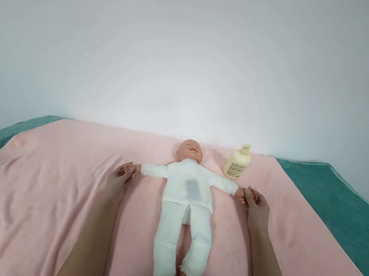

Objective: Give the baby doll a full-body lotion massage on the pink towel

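a baby doll (185,204) is laid on its back near the middle of a pink towel (39,206) spread over a bed with a teal cover (344,214), its head toward the wall. its arms are drawn out sideways, each small hand being pinched: the left hand (118,178) is closed lightly on one doll hand, the right hand (255,204) on the other, so the limbs are kept straight. the doll is clothed in soft white fabric; the towel looks plush and rumpled. a smooth cream pump bottle (237,163) lies tilted by the towel's far edge.
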Tool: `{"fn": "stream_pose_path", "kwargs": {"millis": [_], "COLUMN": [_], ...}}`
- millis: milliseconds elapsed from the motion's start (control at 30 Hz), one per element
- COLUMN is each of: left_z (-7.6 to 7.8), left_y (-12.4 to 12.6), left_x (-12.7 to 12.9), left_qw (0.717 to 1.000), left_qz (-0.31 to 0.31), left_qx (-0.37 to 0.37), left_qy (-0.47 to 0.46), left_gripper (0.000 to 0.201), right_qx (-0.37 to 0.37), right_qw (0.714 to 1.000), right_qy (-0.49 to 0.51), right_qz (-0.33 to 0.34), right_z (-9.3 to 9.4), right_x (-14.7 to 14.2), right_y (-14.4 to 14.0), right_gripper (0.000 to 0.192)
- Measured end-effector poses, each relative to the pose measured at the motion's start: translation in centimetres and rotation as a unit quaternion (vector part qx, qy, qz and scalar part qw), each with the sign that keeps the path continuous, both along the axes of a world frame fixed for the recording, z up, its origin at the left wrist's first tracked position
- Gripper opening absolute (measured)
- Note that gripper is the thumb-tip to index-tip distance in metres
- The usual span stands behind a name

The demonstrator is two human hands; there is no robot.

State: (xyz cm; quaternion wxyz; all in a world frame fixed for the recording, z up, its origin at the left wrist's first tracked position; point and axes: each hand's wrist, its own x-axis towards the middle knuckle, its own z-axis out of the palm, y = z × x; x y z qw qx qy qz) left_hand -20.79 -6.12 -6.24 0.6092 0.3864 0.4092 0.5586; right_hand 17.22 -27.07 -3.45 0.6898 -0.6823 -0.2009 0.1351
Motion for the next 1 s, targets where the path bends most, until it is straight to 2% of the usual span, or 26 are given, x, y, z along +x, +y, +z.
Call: {"fn": "stream_pose_path", "kwargs": {"millis": [133,267,433,667,1000], "left_z": [0.4,0.6,0.2,-0.9,-0.8], "left_y": [-0.4,-0.5,-0.1,0.6,0.8], "left_x": [0.1,0.1,0.1,0.0,0.0], "left_qw": [0.999,0.998,0.997,1.0,0.999], "left_qz": [0.023,0.03,0.035,0.019,-0.012], "left_qx": [0.002,0.002,-0.006,-0.011,0.012], "left_qy": [0.043,0.047,0.064,0.001,-0.039], "left_gripper": [0.045,0.044,0.043,0.038,0.043], "right_qx": [-0.007,-0.008,-0.01,-0.004,-0.013], "right_qw": [1.0,1.0,1.0,0.999,1.0], "right_qy": [-0.008,-0.022,-0.028,-0.032,-0.008], "right_qz": [0.003,-0.006,-0.005,-0.016,-0.019], "right_z": [0.0,-0.1,-0.4,-0.5,-0.5], "right_x": [-0.1,0.0,0.3,0.5,0.5], "right_y": [-0.1,0.1,0.2,0.2,0.3], "right_gripper": [0.056,0.05,0.053,0.057,0.054]}}
